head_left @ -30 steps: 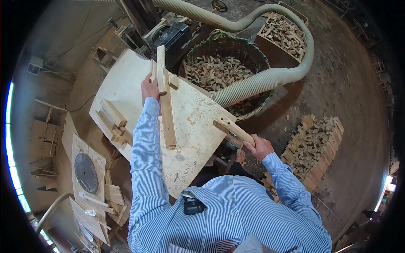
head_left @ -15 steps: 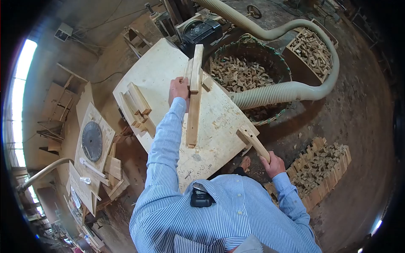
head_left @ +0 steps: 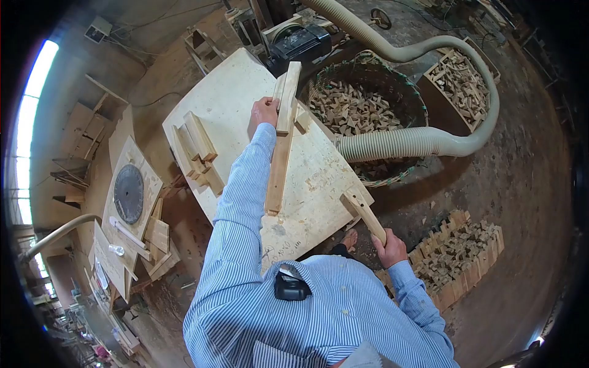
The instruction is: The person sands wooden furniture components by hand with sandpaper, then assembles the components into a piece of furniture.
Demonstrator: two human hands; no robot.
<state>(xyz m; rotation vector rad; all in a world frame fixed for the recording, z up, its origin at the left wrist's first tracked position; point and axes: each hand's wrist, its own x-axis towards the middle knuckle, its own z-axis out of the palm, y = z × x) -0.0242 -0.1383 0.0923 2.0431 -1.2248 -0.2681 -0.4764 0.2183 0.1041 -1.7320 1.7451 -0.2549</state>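
Observation:
My left hand (head_left: 265,112) reaches over the pale wooden tabletop (head_left: 233,86), its fingers closed on a short wooden piece (head_left: 280,89). That piece lies against a longer wooden block (head_left: 288,101), which sits at the far end of a narrow wooden strip (head_left: 279,175) fixed along the table. Down at the near right corner, my right hand (head_left: 391,249) is wrapped round the end of a wooden lever (head_left: 368,218). The lever's other end, with dark holes in it, meets the table corner. Several cut wooden pieces (head_left: 199,141) lie to the left of my left arm.
A black motor (head_left: 300,44) stands behind the table. A ribbed hose (head_left: 399,142) crosses a basket (head_left: 423,92) of offcuts on the right. Beyond is a crate (head_left: 451,98) of scraps. Stacked wood blocks (head_left: 457,260) lie on the floor. A dark disc (head_left: 128,193) rests at left.
The view has turned slightly, shifting the whole scene a little. Both hands keep their hold, the left on the short wooden piece and the right on the lever.

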